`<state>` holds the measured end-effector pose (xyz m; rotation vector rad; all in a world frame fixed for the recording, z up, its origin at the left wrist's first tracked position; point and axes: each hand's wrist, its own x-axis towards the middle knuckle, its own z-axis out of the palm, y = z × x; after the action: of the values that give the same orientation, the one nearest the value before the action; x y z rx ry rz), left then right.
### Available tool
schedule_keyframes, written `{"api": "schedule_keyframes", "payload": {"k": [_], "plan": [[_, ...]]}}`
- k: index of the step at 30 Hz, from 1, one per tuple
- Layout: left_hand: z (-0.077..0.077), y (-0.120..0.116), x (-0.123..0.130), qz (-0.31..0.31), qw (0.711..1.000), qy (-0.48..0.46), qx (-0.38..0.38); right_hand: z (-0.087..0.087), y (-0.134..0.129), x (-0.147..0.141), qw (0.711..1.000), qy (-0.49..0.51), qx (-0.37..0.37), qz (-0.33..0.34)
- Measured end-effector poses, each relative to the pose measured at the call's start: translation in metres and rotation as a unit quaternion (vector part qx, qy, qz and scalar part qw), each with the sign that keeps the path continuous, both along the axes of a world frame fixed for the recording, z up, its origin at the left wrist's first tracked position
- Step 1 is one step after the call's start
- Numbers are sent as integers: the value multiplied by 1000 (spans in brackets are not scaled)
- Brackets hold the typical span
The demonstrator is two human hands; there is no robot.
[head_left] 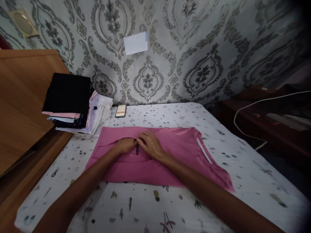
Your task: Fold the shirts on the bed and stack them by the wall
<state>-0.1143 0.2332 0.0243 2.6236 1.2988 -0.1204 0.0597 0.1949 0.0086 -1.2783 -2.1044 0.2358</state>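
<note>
A pink T-shirt [175,142] lies flattened across the bed, its neckline towards the right and its left part folded over in layers. Dark lettering [137,149] shows on the cloth between my hands. My left hand [127,145] rests on the middle of the shirt beside a loose fold edge, fingers curled in against the fabric; their tips are partly hidden. Right beside it, my right hand [151,144] lies on the shirt with its fingers stretched and its thumb close to the left fingertips.
A stack of folded clothes [68,94], black on top, stands at the bed's left back corner beside a wooden panel [26,97]. A phone [120,111] lies near the wall. The printed bedsheet [136,207] surrounds the shirt. A white cable [245,108] hangs at the right.
</note>
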Motion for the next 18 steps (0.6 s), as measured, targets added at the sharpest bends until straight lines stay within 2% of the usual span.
{"api": "schedule_keyframes", "payload": {"k": [5, 10, 18], "plan": [[9, -4, -20, 69, 996, -47, -24, 3, 0, 0, 999, -10, -22, 23], [10, -4, -54, 108, 992, -66, -18, 4, -2, 1, 998, -23, -24, 48], [5, 0, -104, 164, 983, -55, 60, 9, -10, 11, 997, 3, -26, 76]]}}
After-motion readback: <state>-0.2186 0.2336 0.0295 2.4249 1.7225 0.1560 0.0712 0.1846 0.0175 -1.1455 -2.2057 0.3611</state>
